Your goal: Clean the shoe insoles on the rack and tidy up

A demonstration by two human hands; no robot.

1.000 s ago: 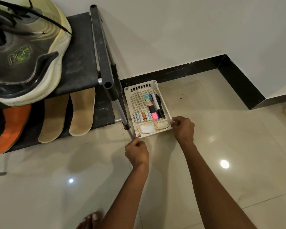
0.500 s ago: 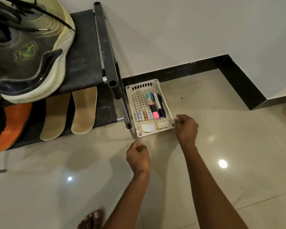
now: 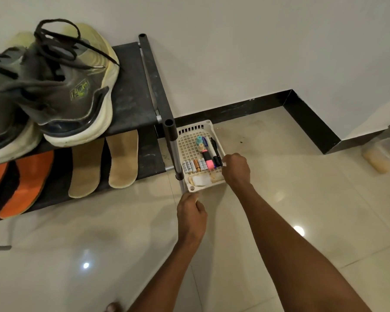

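— What is being changed since a moment ago?
— The white basket (image 3: 190,140) is being reached into by the right hand (image 3: 235,170), fingers curled, their hold hidden; the left hand (image 3: 190,212), loosely curled, is being kept off its corner.
— And the insoles (image 3: 104,165)?
— They are being left on the rack's (image 3: 142,91) lower shelf, above glossy floor tiles (image 3: 77,255).

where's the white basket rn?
Head view: basket sits on the floor, right of the rack leg, near the black skirting; right hand is at its right rim.

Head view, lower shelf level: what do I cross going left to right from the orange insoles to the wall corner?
Orange insoles → tan insoles → rack post → white basket → right hand at the basket's right edge → black skirting corner.
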